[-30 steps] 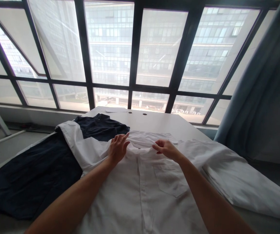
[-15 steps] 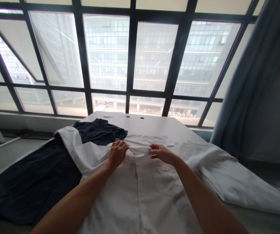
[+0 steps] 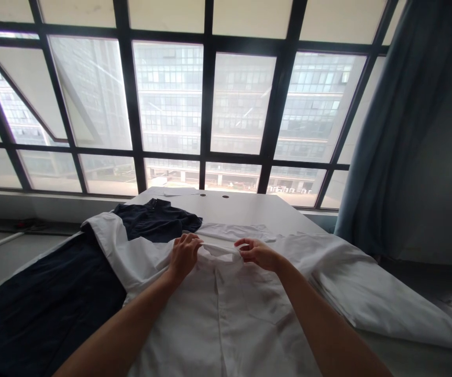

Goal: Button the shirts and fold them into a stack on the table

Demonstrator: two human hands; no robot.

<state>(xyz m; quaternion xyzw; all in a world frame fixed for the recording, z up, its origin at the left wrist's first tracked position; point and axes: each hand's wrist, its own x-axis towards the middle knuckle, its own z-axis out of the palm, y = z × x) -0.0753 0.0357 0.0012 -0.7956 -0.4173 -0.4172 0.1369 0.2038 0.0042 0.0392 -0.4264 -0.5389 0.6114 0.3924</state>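
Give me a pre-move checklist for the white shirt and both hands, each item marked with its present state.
1. Left hand grips the collar of the white shirt: ok, fingers curled on its left end.
2. Right hand grips the collar: ok, fingertips pinch its right end.
3. Shirt lies front up on the table: ok, the button strip and chest pocket face up.
4. Shirt front buttoned: cannot tell, the buttons are too faint.
5. Left sleeve lies free of other cloth: not ok, it overlaps the dark garment.
6. Right sleeve spread flat: ok, it stretches out to the right.
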